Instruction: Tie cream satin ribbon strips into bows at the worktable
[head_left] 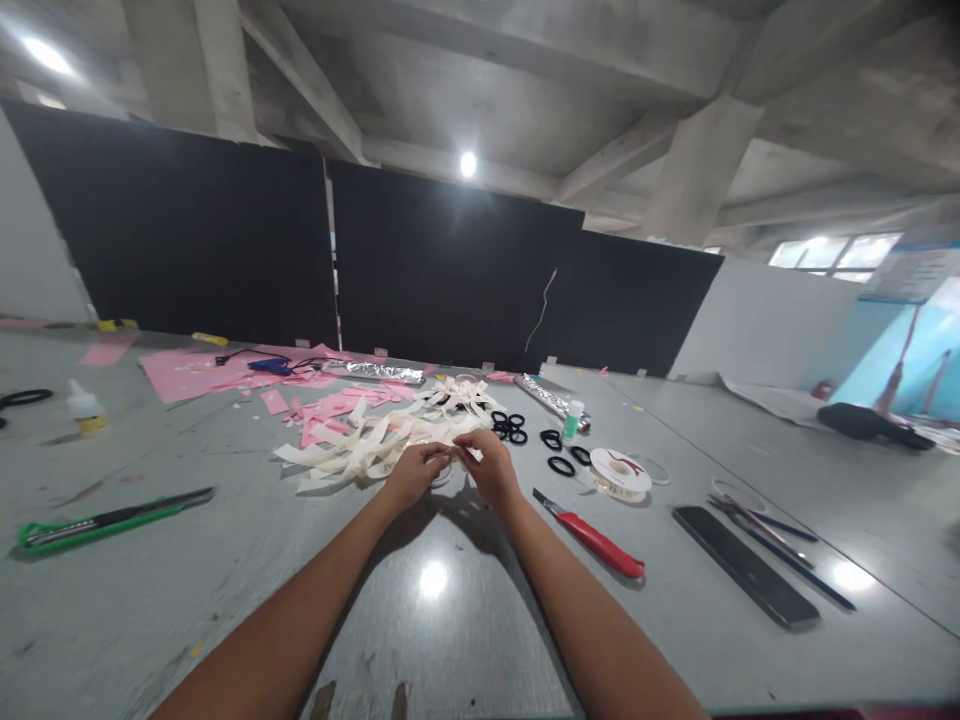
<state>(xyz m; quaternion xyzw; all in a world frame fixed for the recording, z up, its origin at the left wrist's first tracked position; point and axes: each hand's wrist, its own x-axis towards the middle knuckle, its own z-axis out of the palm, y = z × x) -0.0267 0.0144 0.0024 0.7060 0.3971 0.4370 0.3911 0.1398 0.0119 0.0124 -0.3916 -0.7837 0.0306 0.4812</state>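
Note:
My left hand [412,472] and my right hand [489,462] meet over the grey table [225,590], fingertips pinched together on a cream paper strip [450,455] at the near edge of a pile of cream strips [375,440]. Both forearms reach in from the bottom of the view. Several black rings [510,427] lie just beyond my right hand. A red-handled utility knife [592,535] rests to the right of my right wrist.
A green utility knife [105,520] lies at the left. Pink paper scraps [225,372], foil rolls [375,372], a glue bottle [84,408], a white ribbon spool [619,472], a black ruler [742,565] and pens [780,545] are spread about. Black partition panels [450,270] stand behind the table.

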